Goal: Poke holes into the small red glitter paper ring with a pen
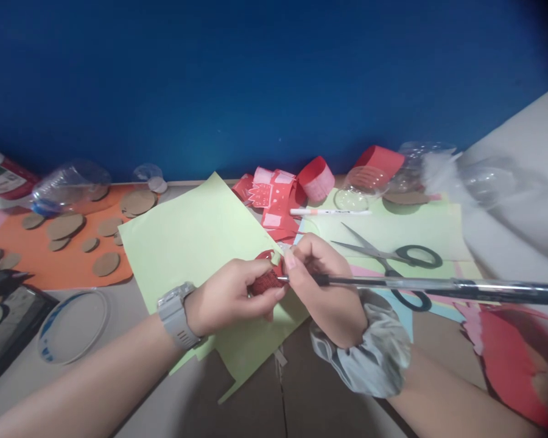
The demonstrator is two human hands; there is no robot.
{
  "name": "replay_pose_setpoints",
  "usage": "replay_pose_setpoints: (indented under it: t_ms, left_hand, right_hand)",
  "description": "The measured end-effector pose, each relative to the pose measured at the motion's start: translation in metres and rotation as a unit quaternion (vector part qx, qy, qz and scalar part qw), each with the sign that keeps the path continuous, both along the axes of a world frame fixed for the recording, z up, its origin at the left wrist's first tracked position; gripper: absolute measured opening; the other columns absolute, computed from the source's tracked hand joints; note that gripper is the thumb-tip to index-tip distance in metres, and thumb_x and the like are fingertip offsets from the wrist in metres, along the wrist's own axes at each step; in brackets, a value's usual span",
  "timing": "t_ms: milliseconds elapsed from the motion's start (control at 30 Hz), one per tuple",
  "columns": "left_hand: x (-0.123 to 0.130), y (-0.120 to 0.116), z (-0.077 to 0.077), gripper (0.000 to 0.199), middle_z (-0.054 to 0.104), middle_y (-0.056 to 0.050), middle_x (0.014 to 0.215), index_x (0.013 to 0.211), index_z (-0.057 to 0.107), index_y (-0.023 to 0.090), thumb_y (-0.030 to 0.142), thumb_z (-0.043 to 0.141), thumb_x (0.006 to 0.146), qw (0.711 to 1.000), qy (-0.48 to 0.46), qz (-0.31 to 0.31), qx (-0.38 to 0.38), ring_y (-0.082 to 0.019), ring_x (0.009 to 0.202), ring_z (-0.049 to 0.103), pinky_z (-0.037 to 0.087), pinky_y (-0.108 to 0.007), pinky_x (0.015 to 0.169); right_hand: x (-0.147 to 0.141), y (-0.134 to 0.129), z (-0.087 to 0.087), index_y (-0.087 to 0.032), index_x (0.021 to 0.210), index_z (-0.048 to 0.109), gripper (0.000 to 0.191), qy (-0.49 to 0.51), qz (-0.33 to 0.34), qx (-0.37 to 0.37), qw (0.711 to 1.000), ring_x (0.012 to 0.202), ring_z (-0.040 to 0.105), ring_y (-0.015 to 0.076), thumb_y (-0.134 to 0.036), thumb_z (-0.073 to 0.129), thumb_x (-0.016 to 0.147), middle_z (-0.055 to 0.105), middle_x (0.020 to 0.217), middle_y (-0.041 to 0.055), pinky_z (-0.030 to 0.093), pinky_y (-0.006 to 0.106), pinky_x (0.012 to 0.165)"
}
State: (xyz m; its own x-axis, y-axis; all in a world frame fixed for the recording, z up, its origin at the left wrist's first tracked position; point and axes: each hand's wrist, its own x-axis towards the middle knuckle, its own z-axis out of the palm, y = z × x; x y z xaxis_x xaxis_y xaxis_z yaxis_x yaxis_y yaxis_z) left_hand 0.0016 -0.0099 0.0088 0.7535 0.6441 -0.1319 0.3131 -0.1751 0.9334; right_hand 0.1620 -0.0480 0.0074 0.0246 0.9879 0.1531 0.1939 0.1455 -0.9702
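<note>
Gripping a small red piece (260,285) between thumb and fingers, a person's left hand (231,295), a gray watch (179,319) strapped at its wrist, meets the right hand (322,274) over a light green sheet (187,237). The right hand's fingers close around a black pen (438,288), its tip aimed at the red piece; whether they touch cannot be told. A gray scrunchie (369,350) circles that arm. Just beyond the pen, black-handled scissors (389,256) lie with blades spread. At left, cardboard discs (106,264) dot an orange sheet (82,264). Farther back, a white marker (329,212) lies in front of a red paper ring (322,187), while a clear plastic bottle (68,187) rests on its side near a blue wall (256,79).
</note>
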Motion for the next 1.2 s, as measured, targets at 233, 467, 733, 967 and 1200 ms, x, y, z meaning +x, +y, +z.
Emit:
replay_pose_setpoints:
  t_ms: [233, 467, 733, 967, 1200]
  left_hand:
    - [0.0005, 0.0004, -0.0022, 0.023, 0.067, 0.000, 0.062, 0.073, 0.052, 0.015, 0.032, 0.051, 0.088, 1.000, 0.019, 0.002, -0.003, -0.010, 0.056, 0.061, 0.043, -0.017, 0.053]
    - [0.0009, 0.0005, -0.0013, 0.023, 0.066, 0.000, 0.062, 0.073, 0.052, 0.015, 0.032, 0.051, 0.088, 1.000, 0.012, 0.001, -0.017, -0.009, 0.056, 0.060, 0.043, -0.017, 0.053]
    - [0.0012, 0.0010, -0.0016, 0.022, 0.066, 0.000, 0.062, 0.074, 0.052, 0.015, 0.031, 0.051, 0.088, 1.000, 0.002, -0.005, -0.012, -0.009, 0.055, 0.059, 0.043, -0.015, 0.053]
    - [0.0007, 0.0013, -0.0025, 0.023, 0.067, 0.000, 0.062, 0.073, 0.052, 0.015, 0.032, 0.051, 0.088, 1.000, 0.017, -0.004, -0.010, -0.009, 0.056, 0.060, 0.044, -0.016, 0.054]
    - [0.0004, 0.0011, -0.0022, 0.022, 0.066, -0.001, 0.063, 0.076, 0.053, 0.014, 0.032, 0.050, 0.088, 1.000, 0.014, -0.005, -0.020, -0.010, 0.056, 0.060, 0.044, -0.017, 0.053]
  right_hand:
    - [-0.0001, -0.0010, 0.0022, -0.020, 0.065, 0.036, 0.029, -0.013, -0.005, -0.006, 1.000, 0.050, 0.033, 0.0076, -0.029, 0.045, 0.092, 0.034, 0.055, -0.0064, 0.028, 0.021, 0.046]
    - [0.0003, -0.0002, 0.0007, -0.020, 0.065, 0.038, 0.030, -0.003, -0.014, -0.020, 1.000, 0.049, 0.034, 0.0071, -0.029, 0.045, 0.092, 0.035, 0.055, -0.0063, 0.030, 0.021, 0.047]
    - [0.0025, 0.0004, -0.0021, -0.020, 0.065, 0.039, 0.030, 0.006, -0.007, -0.041, 0.999, 0.048, 0.033, 0.0071, -0.029, 0.044, 0.093, 0.038, 0.055, -0.0059, 0.029, 0.022, 0.047]
    - [0.0016, 0.0004, -0.0013, -0.021, 0.064, 0.036, 0.030, -0.017, -0.011, -0.030, 0.999, 0.048, 0.032, 0.0082, -0.028, 0.042, 0.092, 0.033, 0.054, -0.0060, 0.027, 0.022, 0.046]
    - [0.0010, 0.0010, -0.0011, -0.020, 0.064, 0.037, 0.030, -0.002, -0.011, -0.029, 1.000, 0.048, 0.033, 0.0073, -0.029, 0.044, 0.092, 0.034, 0.055, -0.0065, 0.029, 0.022, 0.047]
